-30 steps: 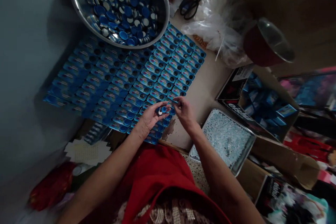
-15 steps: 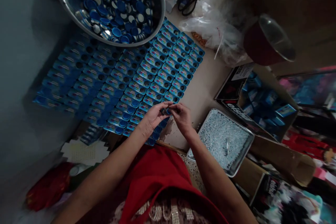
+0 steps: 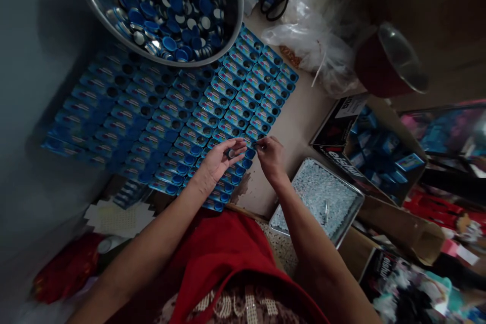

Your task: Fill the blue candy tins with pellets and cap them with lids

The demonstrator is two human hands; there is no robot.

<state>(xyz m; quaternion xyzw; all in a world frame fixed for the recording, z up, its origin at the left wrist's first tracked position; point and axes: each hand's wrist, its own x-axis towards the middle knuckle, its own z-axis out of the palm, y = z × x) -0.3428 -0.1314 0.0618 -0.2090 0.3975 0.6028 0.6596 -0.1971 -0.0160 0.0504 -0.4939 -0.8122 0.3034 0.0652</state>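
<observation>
My left hand [image 3: 220, 159] is palm up with its fingers bent, cradling a few small round lids [image 3: 230, 153], silvery on the face I see. Above the near right part of the rows, my right hand [image 3: 271, 156] pinches what looks like one more small round lid at its fingertips, at the edge of a blue pack. Most of that lid is hidden by the fingers. Beneath and beyond both hands lie rows of blue labelled packs [image 3: 203, 117]. Many have a dark round spot at one end; several nearer ones show a blue disc there.
A steel bowl [image 3: 238, 15] of blue and silver lids stands over the far packs. Scissors [image 3: 280, 0] and a clear plastic bag [image 3: 315, 45] lie behind. To the right are a tray [image 3: 359, 207] of pale beads, a carton [image 3: 330, 154] with blue packs, and a red pot [image 3: 370, 68].
My hands have parted. The right has moved away from the left to the packs' right edge, and the left has shifted slightly left, its fingers opening around the lids.
</observation>
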